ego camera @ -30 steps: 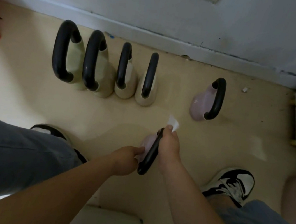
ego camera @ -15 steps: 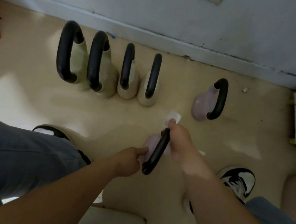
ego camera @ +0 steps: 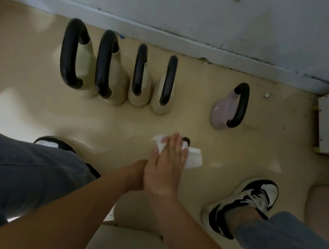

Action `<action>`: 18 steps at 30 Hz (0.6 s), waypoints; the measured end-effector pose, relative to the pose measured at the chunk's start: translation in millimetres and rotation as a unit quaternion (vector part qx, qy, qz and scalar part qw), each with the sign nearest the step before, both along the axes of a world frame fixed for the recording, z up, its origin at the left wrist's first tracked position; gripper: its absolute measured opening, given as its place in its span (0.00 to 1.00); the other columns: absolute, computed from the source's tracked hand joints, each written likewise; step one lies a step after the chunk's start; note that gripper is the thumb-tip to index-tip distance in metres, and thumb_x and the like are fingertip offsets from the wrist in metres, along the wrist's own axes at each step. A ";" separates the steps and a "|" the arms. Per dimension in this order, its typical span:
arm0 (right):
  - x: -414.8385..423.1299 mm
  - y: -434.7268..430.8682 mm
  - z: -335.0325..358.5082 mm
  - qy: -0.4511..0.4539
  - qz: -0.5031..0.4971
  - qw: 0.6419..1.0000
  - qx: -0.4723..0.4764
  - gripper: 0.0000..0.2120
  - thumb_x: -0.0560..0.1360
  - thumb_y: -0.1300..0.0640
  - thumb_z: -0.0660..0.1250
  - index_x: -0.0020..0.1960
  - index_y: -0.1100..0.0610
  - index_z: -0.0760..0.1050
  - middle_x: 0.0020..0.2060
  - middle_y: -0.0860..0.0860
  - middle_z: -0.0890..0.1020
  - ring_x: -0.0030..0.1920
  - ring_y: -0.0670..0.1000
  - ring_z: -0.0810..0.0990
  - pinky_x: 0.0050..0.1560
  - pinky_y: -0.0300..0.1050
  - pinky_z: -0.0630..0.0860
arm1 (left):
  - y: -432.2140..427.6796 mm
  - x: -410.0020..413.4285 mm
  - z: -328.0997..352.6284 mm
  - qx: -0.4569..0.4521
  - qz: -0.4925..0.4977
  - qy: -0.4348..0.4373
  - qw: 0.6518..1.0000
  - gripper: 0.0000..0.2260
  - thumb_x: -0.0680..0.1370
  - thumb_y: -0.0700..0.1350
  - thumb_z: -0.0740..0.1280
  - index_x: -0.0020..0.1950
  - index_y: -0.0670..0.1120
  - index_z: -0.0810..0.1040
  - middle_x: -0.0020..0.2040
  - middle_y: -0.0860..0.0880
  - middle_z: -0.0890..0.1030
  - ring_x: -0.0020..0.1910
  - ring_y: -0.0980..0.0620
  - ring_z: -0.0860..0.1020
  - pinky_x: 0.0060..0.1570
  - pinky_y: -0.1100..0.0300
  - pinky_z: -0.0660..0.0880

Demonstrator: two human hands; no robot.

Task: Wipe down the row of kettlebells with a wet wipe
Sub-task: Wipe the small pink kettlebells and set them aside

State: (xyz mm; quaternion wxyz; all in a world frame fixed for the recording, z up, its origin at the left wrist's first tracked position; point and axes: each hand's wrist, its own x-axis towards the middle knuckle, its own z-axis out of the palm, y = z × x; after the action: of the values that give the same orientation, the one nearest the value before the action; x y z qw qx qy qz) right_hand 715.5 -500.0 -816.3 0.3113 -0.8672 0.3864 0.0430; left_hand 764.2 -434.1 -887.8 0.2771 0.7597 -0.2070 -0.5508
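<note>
The right hand (ego camera: 166, 166) is lying flat with straight fingers, pressing a white wet wipe (ego camera: 193, 159) onto a kettlebell (ego camera: 186, 141) that is showing only a dark handle tip just beyond the fingertips, on the floor (ego camera: 239, 155) between the person's shoes (ego camera: 254, 199). The left hand (ego camera: 135, 176) is sitting partly under the right wrist; its fingers are hidden, so its grip cannot be told. Farther off, four cream kettlebells (ego camera: 138, 91) are standing in a row by the wall (ego camera: 175, 4), and a pink kettlebell (ego camera: 220, 114) is standing apart to their right.
</note>
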 end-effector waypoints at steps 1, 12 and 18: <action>3.9 -18.7 0.7 0.008 -0.011 0.999 0.034 0.36 0.80 0.44 0.37 0.83 0.60 0.52 0.83 0.51 0.49 0.83 0.49 0.43 0.81 0.45 0.34 | -1.3 1.4 -0.8 0.007 -0.016 -0.021 1.000 0.18 0.83 0.36 0.58 0.74 0.38 0.69 0.72 0.43 0.72 0.69 0.45 0.71 0.57 0.70 0.68; 3.6 -13.5 20.9 -0.011 -0.340 0.917 0.209 0.22 0.87 0.48 0.51 0.77 0.55 0.68 0.67 0.56 0.79 0.65 0.59 0.78 0.62 0.47 0.72 | -11.7 2.1 28.0 -0.054 0.165 0.009 0.985 0.09 0.77 0.35 0.65 0.54 0.39 0.84 0.49 0.45 0.85 0.48 0.51 0.79 0.48 0.60 0.74; -24.9 30.5 19.8 -0.013 -0.310 0.936 0.167 0.22 0.87 0.51 0.49 0.79 0.52 0.61 0.63 0.53 0.78 0.61 0.58 0.79 0.59 0.50 0.75 | -1.7 2.5 25.4 -0.014 0.222 0.050 0.974 0.11 0.76 0.36 0.70 0.58 0.42 0.84 0.54 0.45 0.84 0.54 0.49 0.81 0.58 0.58 0.75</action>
State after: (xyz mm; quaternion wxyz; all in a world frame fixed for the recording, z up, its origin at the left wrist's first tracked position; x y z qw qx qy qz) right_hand 690.6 -469.5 -796.5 0.4549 -0.6404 0.6189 -0.0029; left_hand 766.8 -435.8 -862.4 0.4134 0.7543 -0.0269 -0.5093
